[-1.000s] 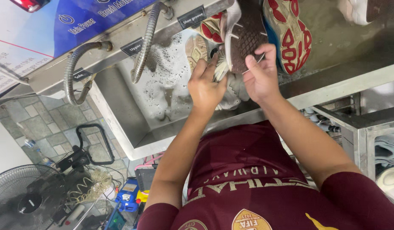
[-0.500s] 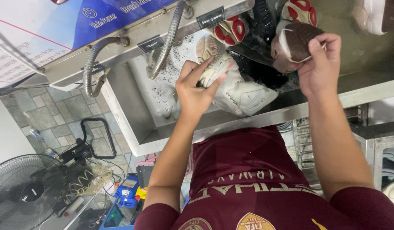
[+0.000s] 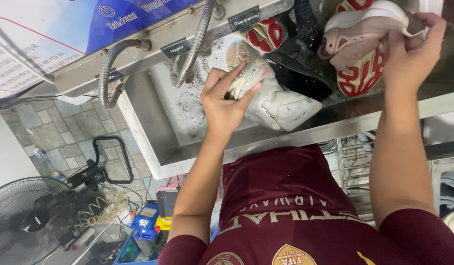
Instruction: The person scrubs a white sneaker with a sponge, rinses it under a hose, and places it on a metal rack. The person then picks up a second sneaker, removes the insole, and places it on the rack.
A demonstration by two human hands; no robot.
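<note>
Left hand: the left hand [image 3: 222,100] is closed around the toe end of a white sneaker [image 3: 278,105], fingers curled over the upper, thumb pressed from the near side.
White sneaker: it is lying on its side in the steel sink [image 3: 153,132], against the near wall, just beside a black shoe [image 3: 298,73]; foam is seen on the sink floor.
Right hand: the right hand [image 3: 413,51] is pinched on the edge of a pale pink sneaker with a red-patterned sole [image 3: 357,46], held up at the right end of the sink.
Risk, slip: wet, soapy surfaces are judged likely to let either shoe slide from the grip; the pink sneaker is held by an edge only and could drop onto the shoes below.
Risk, splash: a dropped shoe would probably throw suds over the rim toward the floor, where a fan [image 3: 28,221] and tangled cables [image 3: 102,206] are lying.
Risk, snag: the flexible metal hoses [image 3: 190,46] hang near the left hand and could be knocked.
Change from earlier frames: a second ago both hands were together on a brown mesh shoe; half a second ago the right hand was carrying it rightward. The brown shoe is no longer held; the pink sneaker is now gripped instead. The left hand's hold on the white sneaker is almost unchanged.
</note>
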